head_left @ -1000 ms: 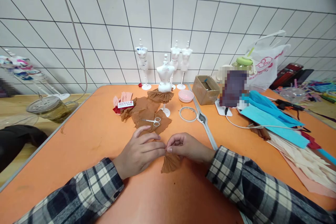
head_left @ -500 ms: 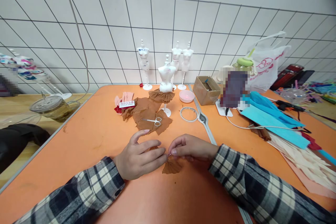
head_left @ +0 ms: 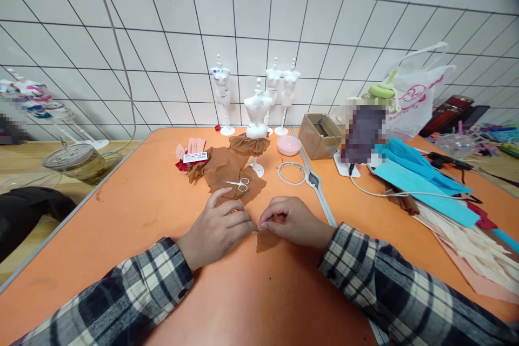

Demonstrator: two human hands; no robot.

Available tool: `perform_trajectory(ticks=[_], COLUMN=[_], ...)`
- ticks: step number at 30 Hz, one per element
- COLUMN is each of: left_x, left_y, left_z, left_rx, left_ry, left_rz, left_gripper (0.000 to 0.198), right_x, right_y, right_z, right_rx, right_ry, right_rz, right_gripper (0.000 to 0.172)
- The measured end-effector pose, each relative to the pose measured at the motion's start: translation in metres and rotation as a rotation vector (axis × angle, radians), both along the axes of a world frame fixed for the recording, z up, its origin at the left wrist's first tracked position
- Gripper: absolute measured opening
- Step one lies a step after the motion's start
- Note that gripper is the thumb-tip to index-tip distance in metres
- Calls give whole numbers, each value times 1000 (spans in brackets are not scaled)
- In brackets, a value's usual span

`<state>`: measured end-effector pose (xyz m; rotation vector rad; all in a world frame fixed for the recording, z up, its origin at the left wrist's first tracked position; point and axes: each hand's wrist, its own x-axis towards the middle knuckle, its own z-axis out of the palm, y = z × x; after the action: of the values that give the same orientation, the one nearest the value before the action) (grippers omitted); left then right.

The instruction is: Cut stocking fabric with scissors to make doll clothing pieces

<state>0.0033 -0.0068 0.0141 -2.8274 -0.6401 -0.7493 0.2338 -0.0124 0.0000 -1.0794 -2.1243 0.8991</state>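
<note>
Between my hands hangs a small pleated piece of brown crepe paper point(head_left: 267, 241), fanned out just above the orange table. My left hand point(head_left: 221, 227) pinches its upper left edge, the thumb raised and the other fingers curled. From the other side my right hand point(head_left: 294, 220) pinches the gathered top between thumb and forefinger. Ahead of my left hand lie small scissors point(head_left: 239, 184) on a crumpled brown crepe sheet point(head_left: 221, 165). Behind them a white mini mannequin point(head_left: 258, 111) stands upright with a ruffled brown skirt point(head_left: 249, 145) around it.
More mini mannequins point(head_left: 221, 86) stand by the tiled wall. A pink bowl point(head_left: 288, 145), a ring point(head_left: 292, 173) and a cardboard box point(head_left: 320, 136) sit right of centre. A phone on a stand point(head_left: 364, 132) and blue paper point(head_left: 424, 189) are at the right.
Both hands have moved slightly up and away with the brown piece. My left fingers are more curled, and the right hand covers more of the piece.
</note>
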Motion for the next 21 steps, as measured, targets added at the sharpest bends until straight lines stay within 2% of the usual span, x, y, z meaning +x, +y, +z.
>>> perform_trajectory(ticks=[4,8,13,16,21], left_x=[5,8,12,15,22], left_y=[-1,-5,-10,-11,-10], left_z=[-3,-1,2,0,-10], left_rx=[-178,-230,-295,-466,-927], left_ry=[18,49,25,-100,-459], left_rz=[-6,-1,102,214,406], left_gripper=[16,20,20,14,20], right_x=[1,-2,-8,-11,-13], right_y=[-4,-11,-17,-20,-28], right_z=[0,3,6,8,15], right_rx=[402,633,845,959,1069], right_ry=[-227,-373,-498,-534,-530], right_rz=[65,82,88,56,-74], right_gripper=[11,16,18,18,20])
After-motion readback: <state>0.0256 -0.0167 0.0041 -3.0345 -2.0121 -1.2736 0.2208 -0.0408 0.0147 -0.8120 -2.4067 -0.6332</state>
